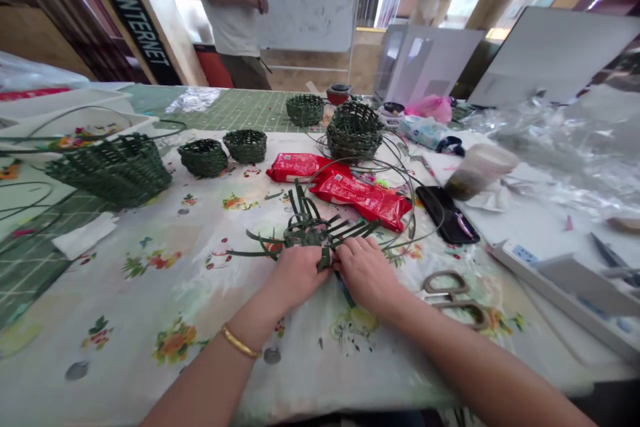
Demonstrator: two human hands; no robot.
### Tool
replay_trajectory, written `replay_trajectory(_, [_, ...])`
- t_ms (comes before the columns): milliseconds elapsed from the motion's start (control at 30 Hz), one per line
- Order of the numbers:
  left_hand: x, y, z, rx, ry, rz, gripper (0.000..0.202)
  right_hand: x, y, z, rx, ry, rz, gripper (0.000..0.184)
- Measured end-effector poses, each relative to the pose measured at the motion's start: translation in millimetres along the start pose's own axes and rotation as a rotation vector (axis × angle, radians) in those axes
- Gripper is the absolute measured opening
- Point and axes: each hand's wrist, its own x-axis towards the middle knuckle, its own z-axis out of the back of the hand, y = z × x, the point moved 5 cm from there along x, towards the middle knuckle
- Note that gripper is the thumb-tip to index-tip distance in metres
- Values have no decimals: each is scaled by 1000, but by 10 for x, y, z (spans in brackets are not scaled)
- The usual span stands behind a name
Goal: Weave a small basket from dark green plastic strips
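Note:
A small unfinished weave of dark green plastic strips (306, 232) lies on the floral tablecloth (120, 320), its loose ends fanning outward. My left hand (295, 273), with a gold bangle (240, 341) on the wrist, grips its near edge. My right hand (365, 270) sits just beside it, fingertips pinching the same edge. A thin dark tool or strip (346, 291) pokes out below my right hand, partly hidden. Steel scissors (453, 299) lie to the right of my right hand, not touching it.
Finished green woven baskets (354, 132) stand beyond the red foil packets (341, 188). A larger basket (113, 170) lies at left. A black phone (447, 214) and a plastic cup (480, 171) sit at right. A standing person (225, 0) is at the far side.

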Motion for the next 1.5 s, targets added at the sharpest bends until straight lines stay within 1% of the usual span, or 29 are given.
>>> replay_trajectory(100, [4,-18,12,8,-63,29,12,-31,-24,58,-58,-83,-10,13])
replay_trajectory(167, [1,-39,1,21,-104,17,12,-47,-28,118,-74,-95,-9,14])
replay_trajectory(333, [-12,-61,-58,78,-169,-7,13,-85,25,306,-108,-120,-25,10])
replay_trajectory(400, [-25,-54,-76,83,-194,-18,13,-97,52,325,-98,-71,-21,10])
replay_trajectory(467, [-43,-42,-84,65,-227,-47,12,-110,47,302,-45,31,-49,15])
replay_trajectory(600, [-73,15,-65,-50,-319,-76,10,-153,-51,213,172,240,-200,30])
replay_trajectory(667, [-73,46,-45,-70,-372,-62,10,-169,-74,172,264,294,-214,34])
replay_trajectory(700, [-68,56,-37,-67,-393,-53,10,-170,-70,162,293,289,-190,34])
replay_trajectory(733, [-62,60,-31,-64,-403,-48,11,-168,-60,160,311,260,-156,33])
replay_trajectory(833, [-45,72,-13,-89,-408,-23,11,-164,-26,169,334,108,-56,29])
replay_trajectory(933, [-52,115,27,-169,-415,41,8,-163,-25,141,386,10,-10,27])
replay_trajectory(1000, [-64,145,53,-218,-413,72,6,-149,-56,132,429,-58,-17,29])
replay_trajectory(1067, [-68,154,69,-250,-396,61,9,-125,-94,132,461,-111,-48,30])
replay_trajectory(1167, [-59,143,71,-266,-351,20,16,-79,-107,142,455,-136,-93,24])
replay_trajectory(1233, [-45,136,60,-255,-303,10,17,-56,-75,163,384,-140,-98,23])
replay_trajectory(1300, [-32,137,57,-241,-264,14,16,-51,-4,204,302,-164,-42,21])
replay_trajectory(1367, [-25,154,69,-251,-247,29,16,-82,80,267,246,-245,52,19])
replay_trajectory(1433, [-24,196,88,-291,-252,75,15,-144,145,320,214,-350,135,21])
replay_trajectory(1467, [-25,222,94,-316,-254,106,14,-175,167,325,212,-377,170,22])
replay_trajectory(1500, [-26,247,99,-338,-258,138,13,-198,185,311,231,-377,206,22])
